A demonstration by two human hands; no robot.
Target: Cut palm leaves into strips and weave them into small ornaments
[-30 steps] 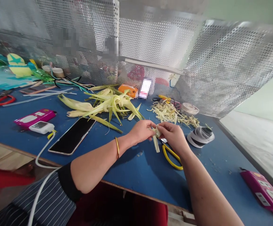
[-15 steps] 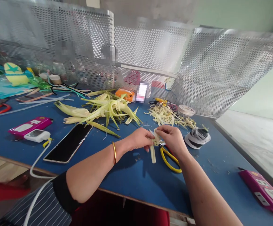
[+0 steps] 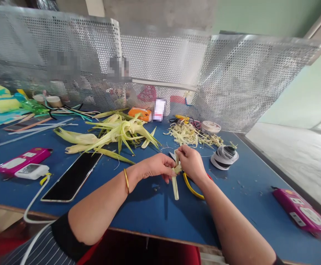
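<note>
Between my two hands is a pale strip of corn husk [image 3: 175, 188], folded or crossed near its top, with one end hanging down over the table. My left hand [image 3: 161, 167] pinches it from the left at the crossing. From the right, my right hand [image 3: 189, 160] grips its upper part, thumb and fingers pressed together. Under my right hand lie yellow-handled scissors [image 3: 191, 188], partly hidden, blade tip showing between the hands. A heap of green-yellow corn husks [image 3: 118, 130] lies beyond my left hand. Shredded husk pieces [image 3: 184, 133] are piled beyond my right hand.
A spool of black and white thread [image 3: 224, 157] and a pink power strip [image 3: 301, 211] are on the right. At left lie a phone [image 3: 73, 178], another pink power strip [image 3: 23, 162] and a white cable [image 3: 33, 197]. A perforated metal screen [image 3: 163, 55] closes the back.
The view has shifted right, so things appear further left. My right hand has closed lower and more tightly around the husk strip, covering more of the scissors.
</note>
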